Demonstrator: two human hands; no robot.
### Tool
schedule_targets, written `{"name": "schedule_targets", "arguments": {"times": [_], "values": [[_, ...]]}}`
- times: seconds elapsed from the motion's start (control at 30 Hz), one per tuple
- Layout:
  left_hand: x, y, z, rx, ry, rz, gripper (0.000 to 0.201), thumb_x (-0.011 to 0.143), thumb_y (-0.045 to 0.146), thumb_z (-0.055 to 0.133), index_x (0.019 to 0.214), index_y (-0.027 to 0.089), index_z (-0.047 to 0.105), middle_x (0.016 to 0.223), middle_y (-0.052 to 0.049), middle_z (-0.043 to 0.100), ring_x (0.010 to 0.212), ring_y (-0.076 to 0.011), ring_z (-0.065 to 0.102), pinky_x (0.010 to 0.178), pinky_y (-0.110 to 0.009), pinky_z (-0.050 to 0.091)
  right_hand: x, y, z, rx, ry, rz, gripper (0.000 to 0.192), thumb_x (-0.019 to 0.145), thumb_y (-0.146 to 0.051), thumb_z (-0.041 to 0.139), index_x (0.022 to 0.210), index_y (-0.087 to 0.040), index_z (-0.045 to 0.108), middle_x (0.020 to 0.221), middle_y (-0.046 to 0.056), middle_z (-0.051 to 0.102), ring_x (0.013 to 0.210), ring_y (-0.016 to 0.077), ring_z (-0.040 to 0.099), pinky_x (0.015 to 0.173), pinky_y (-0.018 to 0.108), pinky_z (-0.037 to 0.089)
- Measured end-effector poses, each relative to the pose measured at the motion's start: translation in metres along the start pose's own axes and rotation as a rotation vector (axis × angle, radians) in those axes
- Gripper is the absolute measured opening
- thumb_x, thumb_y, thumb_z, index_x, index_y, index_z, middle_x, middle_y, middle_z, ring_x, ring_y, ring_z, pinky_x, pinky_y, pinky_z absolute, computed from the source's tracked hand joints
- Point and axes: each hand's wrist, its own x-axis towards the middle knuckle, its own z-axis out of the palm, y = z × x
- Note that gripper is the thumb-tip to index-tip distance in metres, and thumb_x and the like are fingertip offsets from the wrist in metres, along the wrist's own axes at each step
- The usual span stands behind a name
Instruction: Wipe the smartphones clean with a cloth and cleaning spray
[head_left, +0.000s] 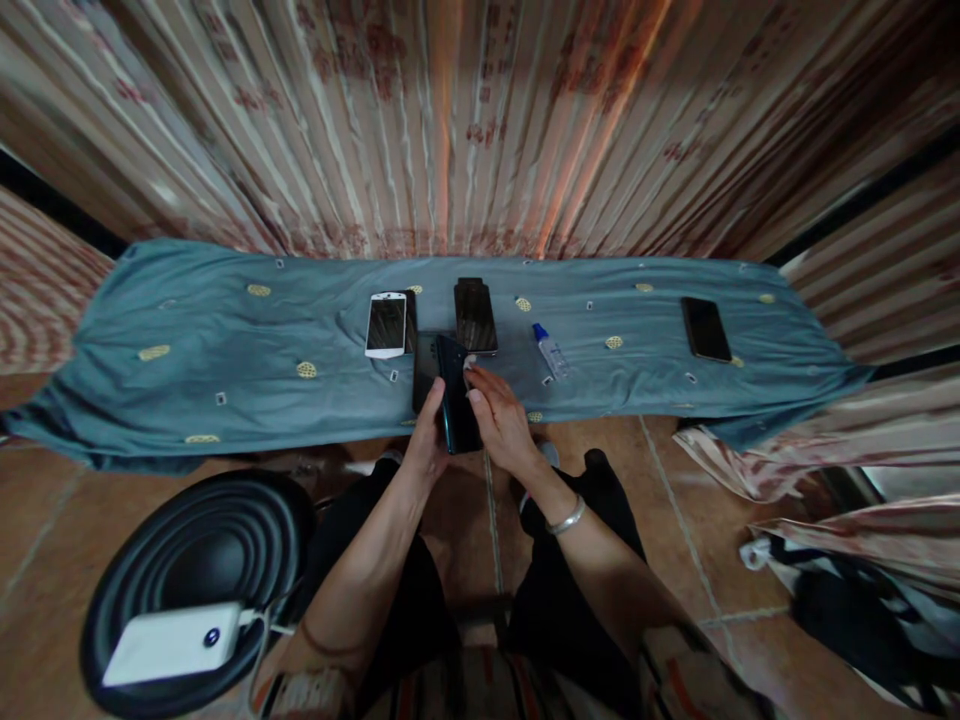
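Both hands meet at the frame's centre: the left hand (429, 440) grips a dark, glossy, slim phone (454, 400), tilted upright; the right hand (499, 420) presses a small white cloth (469, 362) to its top.

One head-worn view looks forward and steeply down from above the person's lap, close over the hands (465, 420), facing the cloth-covered surface (225, 340) and the curtain (480, 120) behind it.

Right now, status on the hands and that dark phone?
Left hand grips dark phone at table edge. Right hand rubs small white pad on it. Second dark phone beneath; bottle apart, right.
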Motion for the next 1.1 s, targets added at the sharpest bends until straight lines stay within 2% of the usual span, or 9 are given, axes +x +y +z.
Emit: {"name": "schedule_targets", "arguments": {"times": [0.33, 0.53, 0.77, 1.1], "values": [[-0.004, -0.009, -0.002, 0.044, -0.069, -0.066, 0.037, 0.083, 0.042, 0.067, 0.107, 0.015, 0.073, 0.11, -0.007, 0.076, 0.123, -0.0267, 0.061, 0.109, -0.037, 0.044, 0.008, 0.013, -0.004, 0.047, 0.063, 0.063, 0.055, 0.102, -0.053, 0.029, 0.135, -0.022, 0.059, 0.143, 0.011, 0.056, 0.137, 0.0212, 0.048, 0.117, 0.045, 0.036], [-0.006, -0.011, -0.001, 0.061, -0.101, -0.101, 0.035, 0.083, 0.04, 0.068, 0.108, 0.015, 0.073, 0.108, -0.007, 0.076, 0.121, -0.0269, 0.062, 0.107, -0.038, 0.046, 0.01, 0.013, -0.008, 0.088, 0.065, 0.05, 0.054, 0.102, -0.053, 0.03, 0.136, -0.023, 0.058, 0.145, 0.01, 0.055, 0.138, 0.0213, 0.046, 0.118, 0.045, 0.035], [-0.003, -0.012, -0.001, 0.024, -0.09, -0.074, 0.034, 0.085, 0.038, 0.066, 0.109, 0.016, 0.073, 0.112, -0.007, 0.075, 0.126, -0.0252, 0.059, 0.11, -0.036, 0.042, 0.009, 0.008, -0.008, 0.103, 0.034, 0.015, 0.048, 0.102, -0.051, 0.032, 0.136, -0.029, 0.058, 0.146, 0.006, 0.055, 0.139, 0.0196, 0.045, 0.119, 0.045, 0.034], [-0.001, -0.004, 0.001, -0.029, -0.044, 0.009, 0.035, 0.086, 0.041, 0.065, 0.11, 0.016, 0.071, 0.112, -0.007, 0.074, 0.121, -0.0262, 0.062, 0.105, -0.035, 0.047, 0.005, 0.001, -0.005, 0.081, 0.014, -0.001, 0.053, 0.103, -0.052, 0.029, 0.126, -0.023, 0.067, 0.142, 0.009, 0.057, 0.138, 0.021, 0.046, 0.118, 0.043, 0.034]]}}
